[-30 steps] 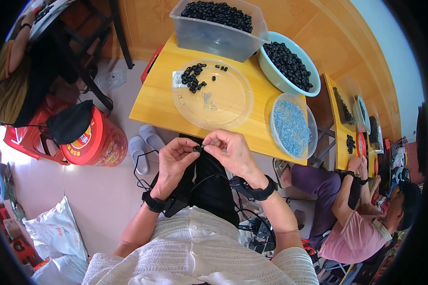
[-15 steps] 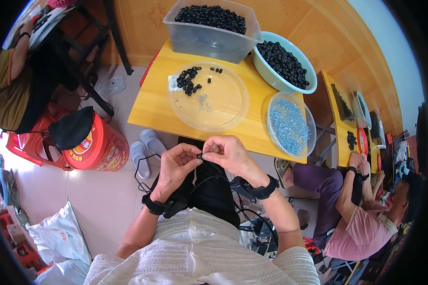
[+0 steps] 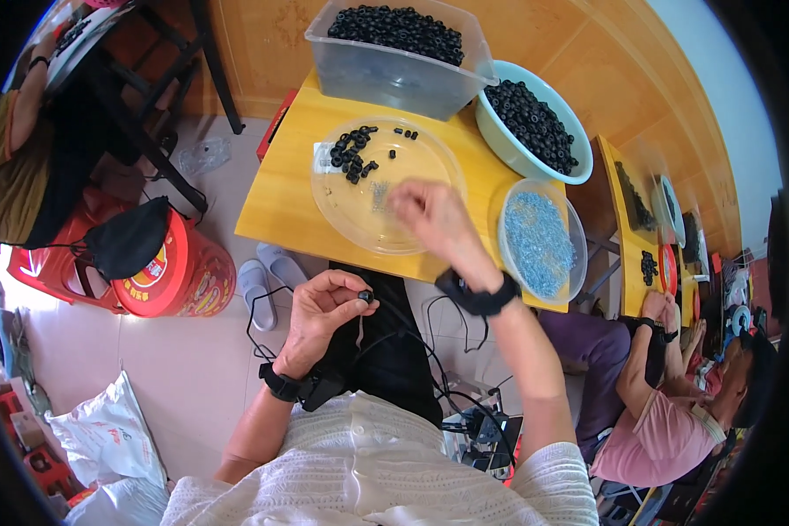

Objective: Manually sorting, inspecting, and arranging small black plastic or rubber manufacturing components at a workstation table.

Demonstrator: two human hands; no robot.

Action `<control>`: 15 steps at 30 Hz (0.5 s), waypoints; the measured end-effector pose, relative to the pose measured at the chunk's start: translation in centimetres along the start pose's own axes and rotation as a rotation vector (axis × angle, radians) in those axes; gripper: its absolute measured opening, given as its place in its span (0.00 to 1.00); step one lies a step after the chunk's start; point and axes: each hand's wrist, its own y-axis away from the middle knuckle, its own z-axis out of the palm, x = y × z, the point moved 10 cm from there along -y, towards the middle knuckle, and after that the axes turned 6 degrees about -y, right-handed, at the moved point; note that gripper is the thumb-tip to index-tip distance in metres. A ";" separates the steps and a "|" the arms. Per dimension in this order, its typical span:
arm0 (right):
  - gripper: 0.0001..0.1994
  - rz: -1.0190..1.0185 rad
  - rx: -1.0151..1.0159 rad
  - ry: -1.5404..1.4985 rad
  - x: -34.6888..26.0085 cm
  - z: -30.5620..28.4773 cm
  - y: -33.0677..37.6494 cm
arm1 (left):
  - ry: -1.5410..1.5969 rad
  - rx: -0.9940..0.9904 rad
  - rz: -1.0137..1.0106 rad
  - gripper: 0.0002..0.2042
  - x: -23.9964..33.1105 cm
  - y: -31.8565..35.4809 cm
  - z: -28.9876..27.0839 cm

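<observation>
Our left hand (image 3: 321, 309) pinches a black bead (image 3: 366, 296), seemingly freeing our right hand (image 3: 434, 219) (blurred, grip indiscernible) above the clear tray (image 3: 434, 162).

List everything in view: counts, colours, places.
Tables: several, yellow or dark, centre and sides
Bin: one, clear, upper centre
Basin: one, pale blue, beside bin
Tray: one, clear, centre table
Tub: one, clear, right of tray
Small parts: many, black, in bin, basin, tray
Tiny bits: many, pale, in tub, tray
Bucket: one, red, left floor
Cloth: one, black, atop bucket
Slippers: two, pale, by table
Sack: one, white, lower left
Co-workers: two, pink and brown clothing, both sides
Rim clutter: too small to count
Wristbands: two, black, own wrists
Left hand: one, lower centre, pinching a small part
Right hand: one, blurred, over tray
</observation>
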 end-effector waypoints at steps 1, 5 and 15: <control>0.04 -0.032 0.058 0.099 0.0 -1.1 -1.7 | 0.003 -0.006 -0.001 0.09 0.0 -0.2 0.1; 0.04 -0.072 0.118 0.335 2.3 -1.9 -7.8 | 0.010 0.005 0.007 0.08 0.0 -0.1 -0.4; 0.12 0.167 -0.028 0.514 7.5 0.0 -11.7 | 0.032 0.040 0.019 0.08 0.3 -0.4 -1.7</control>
